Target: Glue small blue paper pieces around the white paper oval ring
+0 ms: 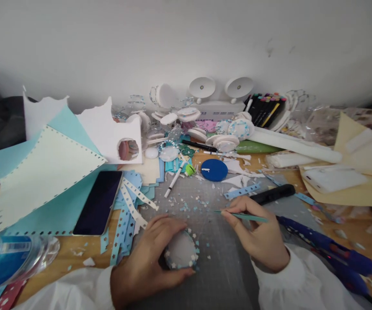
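Note:
My left hand (156,254) curls its thumb and fingers around a small round white disc (182,250), whose rim is ringed with tiny white and blue paper flowers. The disc rests on the grey cutting mat (224,275). Pinched in my right hand (258,232) is a pair of thin teal tweezers (247,216), their tips pointing left over the mat. Whether the tips hold anything is too small to tell. Tiny punched paper flowers (201,202) lie scattered beyond the disc. Punched blue and white paper strips (129,219) are beside my left hand.
A blue glue gun (327,245) lies right of my right hand, near a black cutter (272,194). A phone (98,204) and sheets of paper (50,176) are at left, with a clear cup (18,258) in front. Decorated white discs (198,133) crowd the back by a blue lid (214,170).

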`<state>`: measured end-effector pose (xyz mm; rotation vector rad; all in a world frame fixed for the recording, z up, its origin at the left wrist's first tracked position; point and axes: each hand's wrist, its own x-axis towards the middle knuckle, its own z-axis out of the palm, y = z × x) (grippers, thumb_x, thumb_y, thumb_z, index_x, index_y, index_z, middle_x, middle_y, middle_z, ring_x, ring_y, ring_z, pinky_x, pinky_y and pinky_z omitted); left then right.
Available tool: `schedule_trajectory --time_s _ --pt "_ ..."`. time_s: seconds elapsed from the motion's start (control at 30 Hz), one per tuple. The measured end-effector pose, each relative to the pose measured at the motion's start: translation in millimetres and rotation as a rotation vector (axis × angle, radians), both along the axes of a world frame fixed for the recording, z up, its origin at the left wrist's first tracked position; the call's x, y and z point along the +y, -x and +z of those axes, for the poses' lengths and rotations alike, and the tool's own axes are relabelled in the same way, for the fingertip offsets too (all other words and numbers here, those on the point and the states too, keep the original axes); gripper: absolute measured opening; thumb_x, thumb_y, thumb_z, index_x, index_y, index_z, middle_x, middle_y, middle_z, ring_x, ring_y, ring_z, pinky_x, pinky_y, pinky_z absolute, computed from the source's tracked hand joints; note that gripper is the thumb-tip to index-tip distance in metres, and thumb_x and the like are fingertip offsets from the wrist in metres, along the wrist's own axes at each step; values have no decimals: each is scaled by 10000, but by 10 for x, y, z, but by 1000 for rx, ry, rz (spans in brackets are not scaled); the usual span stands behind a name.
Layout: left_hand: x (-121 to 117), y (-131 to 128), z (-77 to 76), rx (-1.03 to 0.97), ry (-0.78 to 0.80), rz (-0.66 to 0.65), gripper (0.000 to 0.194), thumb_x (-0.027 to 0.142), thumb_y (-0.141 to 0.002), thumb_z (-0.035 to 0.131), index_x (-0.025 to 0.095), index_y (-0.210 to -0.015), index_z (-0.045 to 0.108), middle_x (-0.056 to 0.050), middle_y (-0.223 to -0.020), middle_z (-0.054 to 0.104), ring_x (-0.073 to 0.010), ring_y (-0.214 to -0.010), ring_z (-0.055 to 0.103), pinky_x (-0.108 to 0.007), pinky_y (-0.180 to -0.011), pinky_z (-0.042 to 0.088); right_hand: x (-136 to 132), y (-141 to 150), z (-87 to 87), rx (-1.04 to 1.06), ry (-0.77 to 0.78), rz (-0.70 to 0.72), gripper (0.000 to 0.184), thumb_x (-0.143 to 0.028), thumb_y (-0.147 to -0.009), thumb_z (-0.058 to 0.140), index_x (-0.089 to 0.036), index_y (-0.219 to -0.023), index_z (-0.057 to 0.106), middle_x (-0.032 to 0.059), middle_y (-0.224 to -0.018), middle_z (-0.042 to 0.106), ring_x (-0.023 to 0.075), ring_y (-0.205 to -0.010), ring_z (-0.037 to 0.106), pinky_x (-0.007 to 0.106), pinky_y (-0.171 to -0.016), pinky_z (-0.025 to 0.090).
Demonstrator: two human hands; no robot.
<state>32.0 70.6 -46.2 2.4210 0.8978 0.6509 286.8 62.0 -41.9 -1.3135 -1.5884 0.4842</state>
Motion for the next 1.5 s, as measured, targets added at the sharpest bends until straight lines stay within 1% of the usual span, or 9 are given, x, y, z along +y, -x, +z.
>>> schedule_trajectory --time_s 0.27,0.37,0.53,0.77,1.03,1.2,1.3,1.4,1.5 --pt "4 -3 17 -11 -9 -10 712 377 -696 767 242 -1301 417 -90 -1214 635 -291 -1169 567 -457 -1043 424 7 -15 -24 -33 62 -23 143 -239 -824 620 -213 -700 553 13 -659 605 177 -657 593 283 -599 453" --pt "8 -4 21 7 0 -20 713 390 -701 760 238 -1302 408 -98 -1217 635 -299 -1168 571 -480 -1055 409 15 -5 -41 -35 69 -20 144 -243 -823 624 -213 -703 550 13 -662 615 174 -647 596 281 -594 455" --pt "18 2 -1 22 31 -17 722 387 -707 755 238 -1319 400 -103 -1239 626 -300 -1173 570 -494 -1070 392 31 23 -74 -36 76 -6 112 -233 -826 623 -211 -733 566 21 -702 650 173 -662 620 276 -591 468" --pt "39 -12 3 4 102 -19 735 422 -681 773 214 -1310 455 -113 -1253 620 -303 -1186 557 -491 -1086 363 37 53 -117 -22 57 -4 86 -215 -815 639 -213 -765 569 31 -752 670 179 -699 633 292 -637 485" --pt "41 15 9 -30 109 -52 807 494 -666 768 210 -1327 402 -124 -1282 593 -319 -1222 521 -499 -1104 314 55 88 -165 -30 99 13 91 -206 -813 640 -209 -740 586 27 -732 669 178 -692 632 289 -642 487" --pt "35 66 -3 -95 156 -76 590 335 -832 624 209 -1357 385 -118 -1335 549 -282 -1273 467 -475 -1123 288 59 94 -176 43 53 8 99 -184 -803 653 -207 -732 588 25 -728 671 177 -691 638 285 -633 483" --pt "37 72 -13 -118 174 -54 475 208 -878 545 205 -1336 421 -100 -1301 575 -250 -1277 460 -446 -1133 280 52 100 -167 121 40 8 100 -170 -800 662 -207 -738 593 28 -732 666 177 -702 643 286 -635 485" --pt "48 52 -17 -166 187 -67 390 142 -876 526 202 -1261 496 -71 -1184 641 -214 -1158 554 -424 -1129 296 42 108 -148 265 68 9 116 -171 -786 689 -212 -735 592 24 -730 649 185 -718 651 295 -640 486" --pt "57 28 -11 -198 221 -69 306 112 -882 514 204 -1171 558 -40 -1068 683 -174 -1013 621 -408 -1117 314 29 119 -130 446 156 33 134 -196 -774 713 -212 -718 592 15 -726 626 176 -717 644 279 -621 475"
